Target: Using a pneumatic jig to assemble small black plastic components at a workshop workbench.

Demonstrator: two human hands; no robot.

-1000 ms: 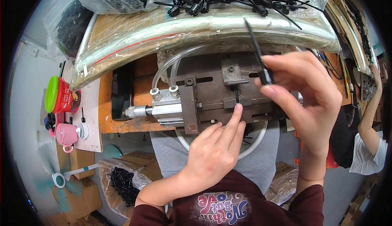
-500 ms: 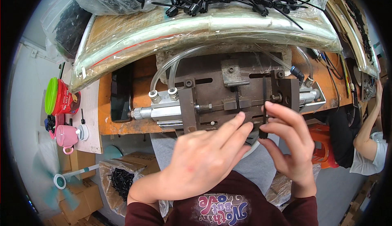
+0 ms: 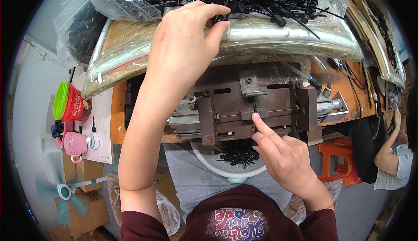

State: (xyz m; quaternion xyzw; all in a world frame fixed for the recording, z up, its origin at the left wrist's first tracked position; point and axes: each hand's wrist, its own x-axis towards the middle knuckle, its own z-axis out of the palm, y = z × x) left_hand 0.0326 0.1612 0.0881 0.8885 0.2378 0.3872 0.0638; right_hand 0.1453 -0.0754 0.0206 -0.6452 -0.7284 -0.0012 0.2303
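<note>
My left hand [image 3: 185, 36] is raised over the front of a heap of black plastic parts [image 3: 270, 1] with thin stems and knobbed heads. Thumb and index finger close on one dark part there, mostly hidden by the fingers. At the metal clamping fixture [image 3: 228, 106], my right hand [image 3: 283, 154] holds its index fingertip on the small centre block. A black plastic part [image 3: 254, 103] runs down from under the upper bracket [image 3: 251, 86] to that fingertip. The other fingers are curled around its lower end, which is partly hidden.
A white basket [image 3: 204, 162] with several black parts sits below the fixture. Air cylinders [image 3: 324, 106] with clear hoses flank it. To the left stand a pink cup [image 3: 75, 144] and a red tub [image 3: 78, 106]. An orange stool [image 3: 337, 154] and another person's arm [image 3: 389, 149] are at right.
My left hand has moved from over the fixture up to the heap. My right hand has shifted left, bringing the black part from beside the fixture's right end into its centre. The basket has come into view.
</note>
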